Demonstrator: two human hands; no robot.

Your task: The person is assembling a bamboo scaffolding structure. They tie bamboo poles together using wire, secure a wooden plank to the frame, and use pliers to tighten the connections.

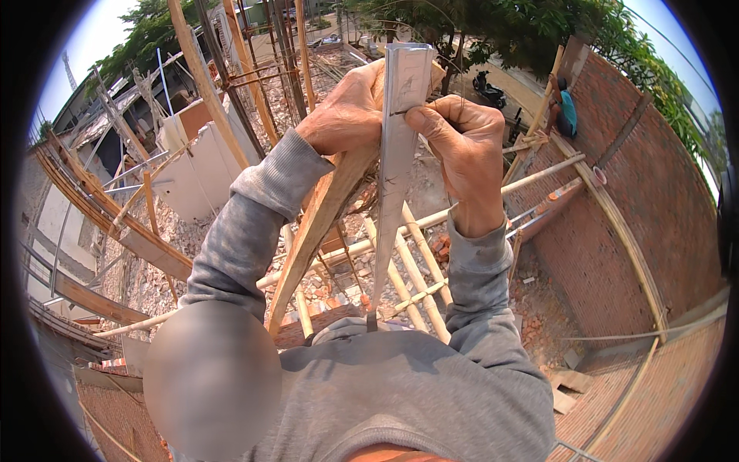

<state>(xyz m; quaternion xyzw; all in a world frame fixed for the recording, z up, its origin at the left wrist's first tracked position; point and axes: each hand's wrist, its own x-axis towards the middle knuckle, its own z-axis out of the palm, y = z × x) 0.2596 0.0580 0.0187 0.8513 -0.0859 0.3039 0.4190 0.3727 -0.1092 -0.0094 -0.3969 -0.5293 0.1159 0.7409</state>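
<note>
My left hand (342, 112) is closed around the upper end of a wooden beam (312, 231), its fingers partly hidden behind the wood. Against the beam stands a long, flat, light-grey metal bar (390, 177), with its wide end at the top and its far part running down toward my chest. My right hand (466, 146) is at the bar's right side, thumb and forefinger pinched together. From that pinch a thin dark nail-like piece (398, 113) points left across the bar's face. Whether it is a nail or a marking tool is too small to tell.
Bamboo poles (419, 285) lashed into a scaffold lie below my arms, over brick rubble (215, 258). Upright timbers and reinforcing bars (285, 61) rise ahead on the left. A brick wall (570, 215) runs along the right, where another person (567, 112) crouches.
</note>
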